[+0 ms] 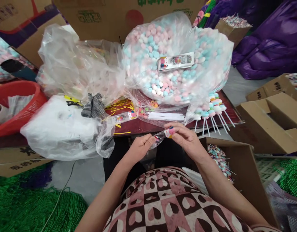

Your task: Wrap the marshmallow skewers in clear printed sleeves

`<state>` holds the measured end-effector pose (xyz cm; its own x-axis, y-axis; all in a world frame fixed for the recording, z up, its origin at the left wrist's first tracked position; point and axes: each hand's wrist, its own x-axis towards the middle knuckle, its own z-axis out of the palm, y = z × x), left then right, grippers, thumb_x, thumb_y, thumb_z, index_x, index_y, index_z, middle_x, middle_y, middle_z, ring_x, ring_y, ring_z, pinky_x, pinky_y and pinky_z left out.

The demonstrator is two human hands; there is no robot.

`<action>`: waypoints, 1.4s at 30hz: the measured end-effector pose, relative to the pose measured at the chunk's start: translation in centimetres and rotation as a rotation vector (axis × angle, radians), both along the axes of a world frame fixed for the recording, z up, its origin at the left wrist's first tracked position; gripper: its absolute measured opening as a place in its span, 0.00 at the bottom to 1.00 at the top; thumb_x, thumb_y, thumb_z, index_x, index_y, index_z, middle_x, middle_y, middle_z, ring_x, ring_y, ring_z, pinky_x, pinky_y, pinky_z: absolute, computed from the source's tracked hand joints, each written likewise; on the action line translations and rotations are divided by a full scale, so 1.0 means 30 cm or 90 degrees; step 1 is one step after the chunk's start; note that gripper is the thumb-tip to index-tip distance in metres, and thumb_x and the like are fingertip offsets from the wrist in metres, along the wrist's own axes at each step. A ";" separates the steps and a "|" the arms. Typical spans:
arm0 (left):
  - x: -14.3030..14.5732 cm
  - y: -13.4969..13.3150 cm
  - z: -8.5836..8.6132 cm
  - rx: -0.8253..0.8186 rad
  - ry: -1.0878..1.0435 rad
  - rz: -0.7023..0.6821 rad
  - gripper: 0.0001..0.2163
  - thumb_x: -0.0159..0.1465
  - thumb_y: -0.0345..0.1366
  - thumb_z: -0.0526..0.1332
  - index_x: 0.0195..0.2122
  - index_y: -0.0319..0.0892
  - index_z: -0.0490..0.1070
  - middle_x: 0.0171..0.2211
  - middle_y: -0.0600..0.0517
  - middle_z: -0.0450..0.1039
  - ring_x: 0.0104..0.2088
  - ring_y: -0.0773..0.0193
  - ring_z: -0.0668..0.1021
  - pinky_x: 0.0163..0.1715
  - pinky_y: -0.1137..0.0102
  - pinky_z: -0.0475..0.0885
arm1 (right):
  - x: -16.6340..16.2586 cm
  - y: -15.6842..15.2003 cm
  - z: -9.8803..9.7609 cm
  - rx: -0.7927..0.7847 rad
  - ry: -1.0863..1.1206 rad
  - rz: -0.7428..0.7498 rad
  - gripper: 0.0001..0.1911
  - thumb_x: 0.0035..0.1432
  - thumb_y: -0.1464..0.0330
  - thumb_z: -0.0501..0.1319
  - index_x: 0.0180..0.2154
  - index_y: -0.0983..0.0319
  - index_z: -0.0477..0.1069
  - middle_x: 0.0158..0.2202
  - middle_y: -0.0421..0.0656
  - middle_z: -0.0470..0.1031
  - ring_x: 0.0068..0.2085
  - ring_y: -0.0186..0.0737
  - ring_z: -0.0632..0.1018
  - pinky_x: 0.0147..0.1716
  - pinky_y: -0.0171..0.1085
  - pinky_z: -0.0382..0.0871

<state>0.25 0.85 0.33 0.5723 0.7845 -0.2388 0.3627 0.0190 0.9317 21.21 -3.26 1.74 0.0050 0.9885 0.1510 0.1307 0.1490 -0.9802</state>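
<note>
A small clear plastic packaging bag (159,138) with a pink, white and yellow printed end stretches between my two hands, just past the table's front edge. My left hand (143,145) pinches its clear end. At the printed end, the fingers of my right hand (185,138) are closed on it. To the right, several candy skewers (214,104) in pastel colours lie with their white sticks over the table edge. Behind my hands, white sticks (166,116) rest in clear plastic. A stack of printed bags (176,62) sits on a big clear sack of pastel candies (163,42).
A red basket (20,106), a white plastic bag (63,129) and yellow twist ties (120,106) occupy the table's left side. Below right stands a carton (245,170) holding finished-looking candy sticks. An open carton (274,119) is further right. Green cord (37,199) covers the floor at left.
</note>
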 end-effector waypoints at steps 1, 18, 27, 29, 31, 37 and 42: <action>-0.002 0.003 0.004 0.015 0.014 -0.014 0.22 0.66 0.55 0.51 0.25 0.41 0.61 0.21 0.58 0.57 0.23 0.71 0.61 0.24 0.73 0.55 | 0.002 0.003 0.006 0.006 -0.023 0.046 0.11 0.58 0.58 0.64 0.36 0.57 0.80 0.46 0.46 0.79 0.49 0.44 0.78 0.51 0.43 0.69; 0.059 0.010 0.001 0.095 0.073 -0.099 0.17 0.67 0.47 0.52 0.28 0.41 0.68 0.21 0.57 0.61 0.24 0.69 0.63 0.27 0.73 0.57 | 0.070 -0.073 0.016 -0.006 -0.184 -0.106 0.26 0.61 0.56 0.60 0.16 0.61 0.70 0.16 0.38 0.68 0.20 0.32 0.69 0.22 0.32 0.59; 0.005 0.016 -0.082 -0.085 -0.103 0.104 0.23 0.65 0.57 0.53 0.28 0.40 0.65 0.20 0.56 0.65 0.18 0.73 0.61 0.20 0.75 0.55 | 0.529 -0.053 -0.002 -0.089 -0.460 -0.539 0.17 0.56 0.56 0.60 0.37 0.60 0.80 0.33 0.44 0.80 0.34 0.43 0.77 0.34 0.38 0.68; 0.009 0.013 -0.087 -0.094 -0.146 0.137 0.23 0.65 0.56 0.54 0.28 0.40 0.66 0.21 0.55 0.67 0.18 0.73 0.61 0.19 0.75 0.56 | 0.567 -0.031 -0.034 -0.150 -0.596 -0.505 0.16 0.56 0.57 0.61 0.38 0.59 0.80 0.36 0.45 0.80 0.36 0.44 0.77 0.34 0.38 0.66; 0.010 0.010 -0.086 -0.097 -0.171 0.154 0.22 0.64 0.56 0.55 0.28 0.39 0.67 0.21 0.55 0.68 0.18 0.74 0.62 0.19 0.75 0.56 | 0.573 -0.011 -0.061 -0.192 -0.685 -0.474 0.15 0.58 0.58 0.59 0.37 0.58 0.80 0.37 0.45 0.80 0.36 0.43 0.77 0.31 0.36 0.63; -0.004 0.014 -0.078 -0.091 -0.182 0.184 0.22 0.64 0.56 0.56 0.26 0.39 0.68 0.17 0.57 0.63 0.17 0.73 0.62 0.19 0.75 0.57 | 0.593 0.005 -0.103 -0.199 -0.642 -0.572 0.16 0.60 0.60 0.55 0.37 0.59 0.80 0.30 0.46 0.79 0.31 0.41 0.76 0.29 0.36 0.62; 0.003 0.029 -0.095 -0.095 -0.205 0.184 0.22 0.65 0.54 0.55 0.27 0.39 0.68 0.16 0.57 0.62 0.17 0.73 0.62 0.19 0.74 0.56 | 0.629 -0.034 -0.098 -0.062 -0.270 -0.660 0.19 0.55 0.55 0.60 0.38 0.63 0.79 0.23 0.40 0.74 0.26 0.39 0.73 0.31 0.38 0.69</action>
<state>0.33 1.73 -2.53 0.3980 0.8938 -0.2068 0.0153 0.2190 0.9756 40.08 -4.27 -1.21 0.7980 0.5447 0.2578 0.4723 -0.2998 -0.8289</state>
